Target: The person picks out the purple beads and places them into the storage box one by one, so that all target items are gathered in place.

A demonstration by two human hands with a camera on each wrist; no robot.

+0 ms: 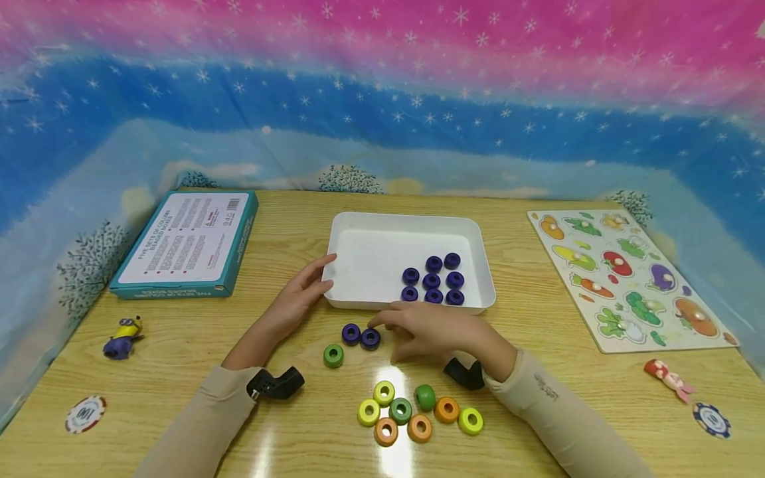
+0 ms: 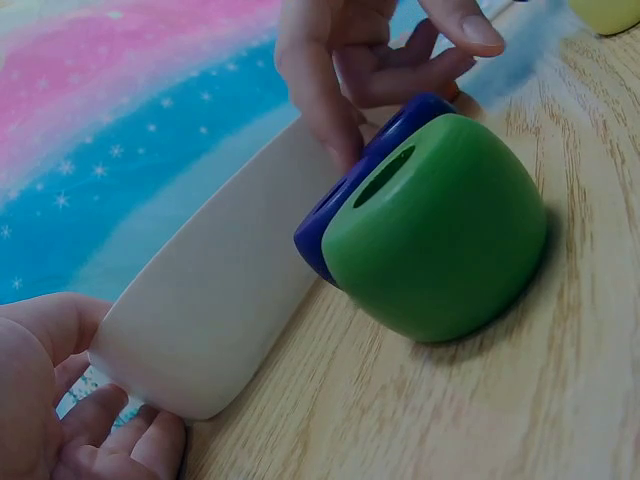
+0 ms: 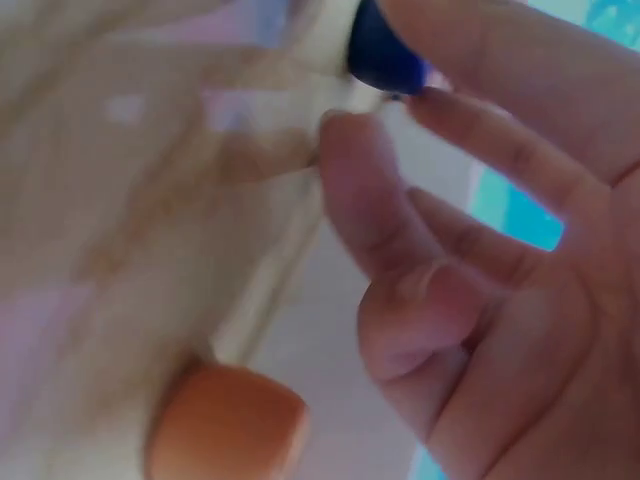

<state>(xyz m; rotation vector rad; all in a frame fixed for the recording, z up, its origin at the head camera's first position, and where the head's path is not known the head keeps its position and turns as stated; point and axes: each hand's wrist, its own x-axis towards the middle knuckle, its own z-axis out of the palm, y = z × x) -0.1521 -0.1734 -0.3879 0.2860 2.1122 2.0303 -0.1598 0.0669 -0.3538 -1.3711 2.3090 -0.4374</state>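
Note:
In the head view, my left hand (image 1: 294,302) touches the outer left side of a white tray (image 1: 364,259). The left wrist view shows its fingers (image 2: 130,440) bent by the tray's corner. My right hand (image 1: 433,328) hovers before the tray, its index fingertip at a purple bead (image 1: 370,339). Its thumb stands away from that bead. Another purple bead (image 1: 350,334) is beside it, with a green bead (image 1: 333,356) nearer me. Several purple beads (image 1: 431,281) lie in the tray's right part. In the right wrist view, a dark blue-purple bead (image 3: 383,55) is near the fingertips.
Yellow, green and orange beads (image 1: 420,428) lie loose in front. A teal box (image 1: 185,242) lies at left, a vegetable puzzle board (image 1: 627,279) at right. Small figures (image 1: 123,338) and poker chips (image 1: 712,419) sit toward the sides. A patterned cloth (image 1: 382,99) hangs behind.

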